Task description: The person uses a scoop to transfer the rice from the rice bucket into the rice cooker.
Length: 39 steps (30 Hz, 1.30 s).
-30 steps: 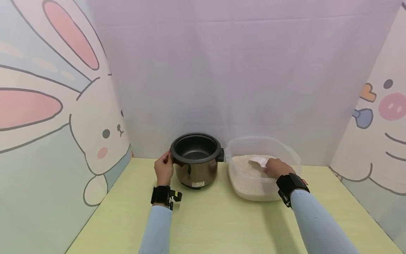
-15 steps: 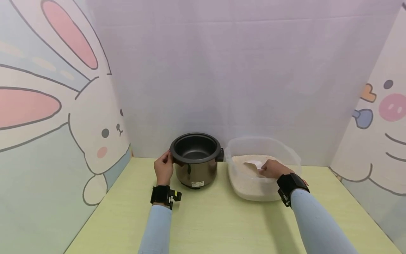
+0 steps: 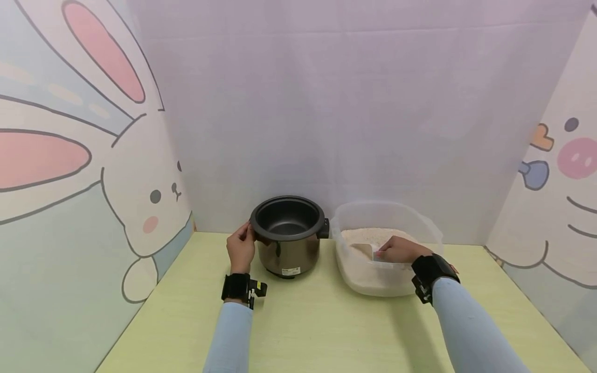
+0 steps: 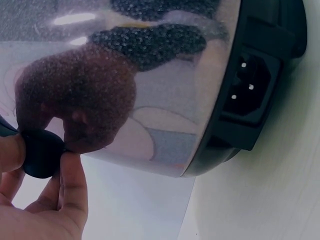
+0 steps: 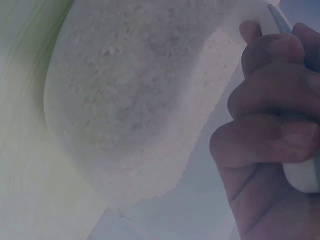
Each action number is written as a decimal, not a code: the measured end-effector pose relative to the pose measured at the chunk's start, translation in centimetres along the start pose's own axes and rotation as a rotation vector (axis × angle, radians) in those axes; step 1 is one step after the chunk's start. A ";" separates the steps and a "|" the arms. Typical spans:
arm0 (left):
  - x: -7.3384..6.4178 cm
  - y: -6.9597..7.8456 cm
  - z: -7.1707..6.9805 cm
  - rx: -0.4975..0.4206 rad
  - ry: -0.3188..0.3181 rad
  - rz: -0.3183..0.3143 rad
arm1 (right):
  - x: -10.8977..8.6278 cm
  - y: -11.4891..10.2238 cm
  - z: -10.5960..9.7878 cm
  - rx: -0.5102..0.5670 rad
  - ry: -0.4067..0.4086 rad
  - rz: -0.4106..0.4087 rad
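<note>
Glossy, metal-looking rice cooker body, smooth plastic tub, rough grainy rice, matt cloth backdrop.

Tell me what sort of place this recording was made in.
Probably a staged tabletop booth rather than a working kitchen: a plain pale cloth backs the yellow-green table, and a cartoon rabbit panel and a cartoon pig panel flank it.
</note>
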State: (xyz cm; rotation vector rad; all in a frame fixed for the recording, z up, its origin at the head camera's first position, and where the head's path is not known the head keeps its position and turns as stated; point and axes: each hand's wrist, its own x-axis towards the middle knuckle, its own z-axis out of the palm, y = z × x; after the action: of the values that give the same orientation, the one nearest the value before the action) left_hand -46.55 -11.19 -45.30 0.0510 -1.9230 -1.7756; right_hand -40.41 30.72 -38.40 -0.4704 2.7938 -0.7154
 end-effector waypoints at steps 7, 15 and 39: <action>-0.1 0.2 -0.2 -0.009 -0.002 -0.009 | 0.0 0.0 -0.2 0.071 -0.020 0.005; -0.3 0.1 -0.4 -0.021 -0.004 -0.017 | 0.2 0.3 0.0 0.256 -0.031 -0.015; -0.2 -0.1 0.2 -0.023 0.006 -0.010 | -0.6 1.3 -1.0 0.482 -0.022 -0.025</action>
State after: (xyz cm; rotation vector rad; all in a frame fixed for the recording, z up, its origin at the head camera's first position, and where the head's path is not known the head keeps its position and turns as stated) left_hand -46.51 -10.93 -45.50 0.0574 -1.9010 -1.8018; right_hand -40.42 32.44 -38.05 -0.4128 2.4723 -1.3287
